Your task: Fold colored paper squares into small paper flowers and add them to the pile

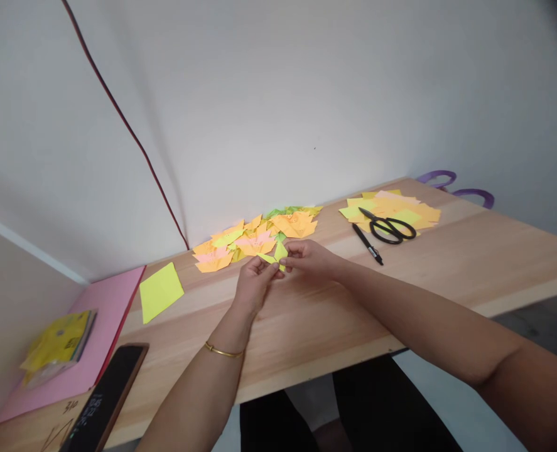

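Note:
A small folded yellow paper (281, 252) is held between my two hands over the middle of the wooden table. My left hand (255, 279) pinches its left and lower part, thumb against fingers. On the other side my right hand (307, 256) grips the paper's right edge between thumb and fingertips. Two pointed flaps stick up from the fold. Just behind the hands lies a spread of folded paper shapes (254, 243) in orange, pink, yellow and green, some with small dots drawn on them.
Black-handled scissors (391, 230) rest on a pile of coloured paper (424, 213), with a black pen (367, 245) beside it. To the left are yellow sheets (161, 292), a pink folder (113, 282) bearing a yellow packet (61, 342), and a dark oblong device (106, 395). A red cable (118, 110) hangs along the wall.

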`<action>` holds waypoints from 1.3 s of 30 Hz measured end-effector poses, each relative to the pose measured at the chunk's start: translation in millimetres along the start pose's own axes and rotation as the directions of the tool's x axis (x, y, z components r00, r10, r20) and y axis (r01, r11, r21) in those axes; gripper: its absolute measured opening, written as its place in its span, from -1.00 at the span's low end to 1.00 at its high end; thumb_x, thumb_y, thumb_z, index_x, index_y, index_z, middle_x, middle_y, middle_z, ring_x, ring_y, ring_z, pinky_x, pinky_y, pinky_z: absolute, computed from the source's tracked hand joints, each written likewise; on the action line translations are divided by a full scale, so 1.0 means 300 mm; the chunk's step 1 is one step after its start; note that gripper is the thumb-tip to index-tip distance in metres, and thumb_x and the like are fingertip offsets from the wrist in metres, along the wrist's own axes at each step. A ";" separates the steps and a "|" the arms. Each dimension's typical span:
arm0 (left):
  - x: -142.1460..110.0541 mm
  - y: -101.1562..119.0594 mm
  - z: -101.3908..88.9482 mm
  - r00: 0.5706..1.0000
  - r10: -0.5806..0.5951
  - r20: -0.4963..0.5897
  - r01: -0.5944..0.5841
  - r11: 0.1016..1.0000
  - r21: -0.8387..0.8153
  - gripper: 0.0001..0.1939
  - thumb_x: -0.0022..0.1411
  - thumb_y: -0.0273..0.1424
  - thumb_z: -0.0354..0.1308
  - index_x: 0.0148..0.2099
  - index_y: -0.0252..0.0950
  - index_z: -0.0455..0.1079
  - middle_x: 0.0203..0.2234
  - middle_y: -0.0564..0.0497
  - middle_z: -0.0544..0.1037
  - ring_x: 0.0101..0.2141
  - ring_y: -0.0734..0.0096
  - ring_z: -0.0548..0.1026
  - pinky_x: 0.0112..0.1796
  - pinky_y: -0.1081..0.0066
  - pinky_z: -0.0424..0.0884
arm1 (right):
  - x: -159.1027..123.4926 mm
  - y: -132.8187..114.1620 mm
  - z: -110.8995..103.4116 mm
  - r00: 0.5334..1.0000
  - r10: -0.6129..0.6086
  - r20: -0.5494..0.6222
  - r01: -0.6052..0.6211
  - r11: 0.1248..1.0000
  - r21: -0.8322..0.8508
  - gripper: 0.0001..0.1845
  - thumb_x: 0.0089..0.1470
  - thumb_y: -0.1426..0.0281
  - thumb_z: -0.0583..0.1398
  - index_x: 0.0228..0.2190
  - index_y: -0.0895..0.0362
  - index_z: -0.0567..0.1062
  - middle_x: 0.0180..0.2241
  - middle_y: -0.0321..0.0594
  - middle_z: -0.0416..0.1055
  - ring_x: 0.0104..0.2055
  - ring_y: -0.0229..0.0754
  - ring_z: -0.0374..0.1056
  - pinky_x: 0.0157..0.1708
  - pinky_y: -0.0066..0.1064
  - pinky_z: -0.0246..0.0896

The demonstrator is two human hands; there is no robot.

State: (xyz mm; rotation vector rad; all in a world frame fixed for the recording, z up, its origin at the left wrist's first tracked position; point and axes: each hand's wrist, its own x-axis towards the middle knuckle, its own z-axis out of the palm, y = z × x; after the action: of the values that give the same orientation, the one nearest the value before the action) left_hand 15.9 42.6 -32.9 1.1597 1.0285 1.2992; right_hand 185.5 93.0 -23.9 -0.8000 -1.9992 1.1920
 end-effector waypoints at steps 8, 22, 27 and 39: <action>0.006 -0.009 -0.005 0.999 -0.001 -0.048 -0.003 0.996 -0.087 -0.80 -0.05 -0.38 0.29 -0.37 -0.37 0.40 -0.57 0.05 0.48 -0.50 0.52 0.45 -0.32 0.41 0.42 | -0.003 -0.010 0.012 0.989 0.088 -0.117 -0.064 0.978 0.197 -0.79 -0.04 0.27 0.19 -0.40 0.14 0.33 -0.53 -0.32 0.37 -0.45 -0.28 0.33 -0.37 -0.42 0.23; 0.006 -0.005 -0.001 0.999 0.026 -0.021 -0.030 0.985 -0.169 -0.79 -0.09 -0.44 0.32 -0.34 -0.36 0.43 -0.46 0.02 0.54 -0.45 0.49 0.49 -0.24 0.35 0.42 | -0.012 -0.026 0.036 0.990 -0.032 -0.138 0.050 0.990 0.130 -0.86 -0.08 0.34 0.19 -0.48 0.16 0.38 -0.49 -0.30 0.33 -0.47 -0.34 0.22 -0.45 -0.48 0.15; 0.008 -0.009 -0.012 0.997 0.075 -0.007 -0.075 0.988 -0.131 -0.82 -0.06 -0.45 0.30 -0.33 -0.34 0.42 -0.46 0.03 0.53 -0.43 0.49 0.48 -0.23 0.35 0.41 | -0.016 -0.040 0.038 0.989 -0.020 -0.148 0.040 0.989 0.139 -0.84 -0.11 0.33 0.21 -0.47 0.16 0.37 -0.49 -0.31 0.32 -0.49 -0.35 0.20 -0.46 -0.47 0.14; 0.001 0.002 -0.007 0.998 0.025 0.057 -0.016 0.988 -0.152 -0.82 0.00 -0.39 0.26 -0.30 -0.34 0.42 -0.41 0.02 0.51 -0.40 0.48 0.48 -0.21 0.32 0.43 | -0.006 -0.009 0.018 0.992 0.125 0.003 -0.111 0.867 0.485 -0.68 -0.10 0.33 0.26 -0.26 0.14 0.36 -0.48 -0.37 0.30 -0.48 -0.38 0.23 -0.38 -0.45 0.19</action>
State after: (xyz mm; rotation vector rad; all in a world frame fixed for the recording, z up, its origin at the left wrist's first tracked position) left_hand 13.8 43.0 -32.7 1.0889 0.8622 1.3281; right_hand 181.8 87.8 -23.8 -0.6782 -1.5359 1.6546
